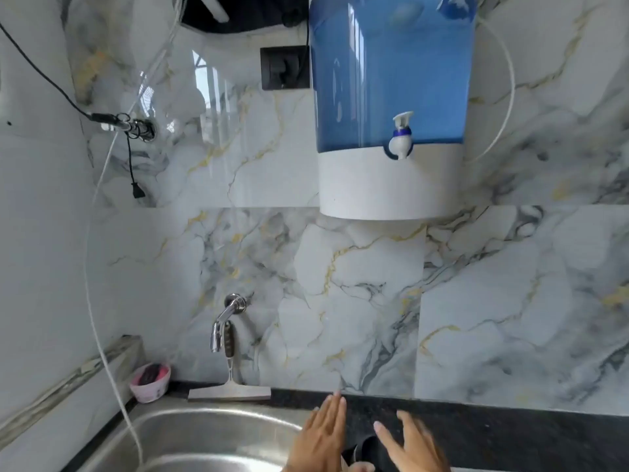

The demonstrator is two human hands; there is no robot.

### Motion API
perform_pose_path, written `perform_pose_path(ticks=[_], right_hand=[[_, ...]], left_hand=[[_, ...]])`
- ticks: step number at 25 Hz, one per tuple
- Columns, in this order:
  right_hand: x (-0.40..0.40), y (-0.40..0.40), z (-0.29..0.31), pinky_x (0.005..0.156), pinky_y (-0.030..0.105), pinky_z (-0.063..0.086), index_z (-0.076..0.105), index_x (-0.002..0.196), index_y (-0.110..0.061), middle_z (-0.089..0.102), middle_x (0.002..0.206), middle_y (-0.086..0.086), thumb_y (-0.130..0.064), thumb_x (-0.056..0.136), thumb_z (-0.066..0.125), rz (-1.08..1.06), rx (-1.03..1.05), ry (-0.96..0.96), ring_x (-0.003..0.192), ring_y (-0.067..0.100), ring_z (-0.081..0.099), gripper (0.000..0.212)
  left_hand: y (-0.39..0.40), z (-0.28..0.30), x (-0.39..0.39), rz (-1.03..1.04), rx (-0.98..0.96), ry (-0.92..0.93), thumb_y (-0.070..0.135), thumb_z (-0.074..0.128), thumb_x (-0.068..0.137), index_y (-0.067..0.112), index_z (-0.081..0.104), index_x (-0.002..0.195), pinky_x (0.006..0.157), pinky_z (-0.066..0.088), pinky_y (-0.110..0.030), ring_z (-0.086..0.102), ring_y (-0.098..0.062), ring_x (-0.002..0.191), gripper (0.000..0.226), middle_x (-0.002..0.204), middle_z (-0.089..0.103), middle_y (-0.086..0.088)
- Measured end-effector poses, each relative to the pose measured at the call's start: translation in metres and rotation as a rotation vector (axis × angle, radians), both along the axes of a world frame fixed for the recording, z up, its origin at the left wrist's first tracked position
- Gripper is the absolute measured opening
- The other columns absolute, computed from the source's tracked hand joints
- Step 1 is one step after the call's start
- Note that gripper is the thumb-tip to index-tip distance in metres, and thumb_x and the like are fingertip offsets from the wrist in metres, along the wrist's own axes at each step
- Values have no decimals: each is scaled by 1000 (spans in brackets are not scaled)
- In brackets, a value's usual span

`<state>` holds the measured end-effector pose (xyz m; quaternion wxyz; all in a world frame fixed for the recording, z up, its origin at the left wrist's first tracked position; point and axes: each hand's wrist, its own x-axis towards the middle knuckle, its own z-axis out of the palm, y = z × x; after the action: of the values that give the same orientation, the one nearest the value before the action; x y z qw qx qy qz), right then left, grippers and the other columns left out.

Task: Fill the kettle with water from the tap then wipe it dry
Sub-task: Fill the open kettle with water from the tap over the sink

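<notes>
Both hands are open and holding nothing, left hand (321, 434) and right hand (413, 444) flanking something dark at 6 o'clock that we can't confirm is the kettle, with the tap (223, 323) at 10 o'clock, nearer our left.

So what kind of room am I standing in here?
Most likely a home kitchen: a stainless steel sink set in a dark countertop, a wall tap above it, and a blue water purifier mounted on the marble-look tiled wall.
</notes>
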<state>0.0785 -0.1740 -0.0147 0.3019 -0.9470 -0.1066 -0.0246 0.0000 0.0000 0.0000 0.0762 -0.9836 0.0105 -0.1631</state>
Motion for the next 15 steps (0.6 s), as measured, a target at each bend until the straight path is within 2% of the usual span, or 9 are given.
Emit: perform_pose_path(ticks=[2,3,4,5,6,7,10,12,15], right_hand=[[-2,14,-8,111,36,41,49,141,-37,54,148,-12,-88,76,38,-63,-156,110,134,11,52,83],[-2,16,-10,109,36,42,52,139,-36,57,144,-13,-86,76,40,-80,-262,107,132,10,54,80],[-3,16,-11,108,37,43,54,136,-36,59,142,-12,-83,79,41,-111,-295,98,131,12,55,75],[-2,15,-13,107,39,42,56,133,-35,62,140,-9,-78,82,43,-114,-315,104,131,15,57,68],[-3,12,-12,106,39,42,58,129,-34,65,136,-6,-74,85,43,-98,-323,111,129,18,59,61],[-1,10,-15,105,39,42,60,126,-32,68,132,-4,-70,88,43,-83,-342,109,125,20,62,57],[-3,10,-16,103,41,41,63,121,-28,71,123,2,-61,93,41,-8,-399,132,119,25,64,49],[0,3,-18,102,44,41,65,114,-25,69,122,7,-55,96,39,23,-282,188,119,30,61,43],[12,-22,-17,106,42,40,66,119,-23,64,128,11,-42,106,35,43,99,327,127,30,53,38]], left_hand=[[-3,-3,3,-30,-141,9,90,48,68,39,84,93,83,54,-7,68,13,106,68,160,42,-8],[-2,-8,2,-38,-202,98,95,43,67,35,83,102,84,54,-6,68,14,106,80,153,53,3],[-4,-20,6,-57,-317,201,96,38,70,24,74,126,99,49,-9,59,10,124,97,153,51,9],[-7,-34,10,-74,-392,218,92,34,77,13,48,150,117,36,-20,39,0,146,109,164,33,6],[-7,-46,8,-97,-435,295,87,31,83,8,21,160,126,23,-30,20,-11,157,112,171,11,-2],[-8,-55,6,-100,-450,306,86,29,85,3,12,161,128,21,-34,14,-19,159,113,171,5,-10],[-11,-71,0,-63,-279,255,92,28,80,0,54,144,105,55,-39,55,-22,139,114,153,50,-16],[-13,-75,-1,-20,-241,232,94,27,77,3,58,141,102,56,-44,58,-23,135,115,150,55,-14],[-9,-75,3,-55,-263,270,96,22,75,4,18,160,126,23,-51,20,-29,157,125,169,13,-15]])
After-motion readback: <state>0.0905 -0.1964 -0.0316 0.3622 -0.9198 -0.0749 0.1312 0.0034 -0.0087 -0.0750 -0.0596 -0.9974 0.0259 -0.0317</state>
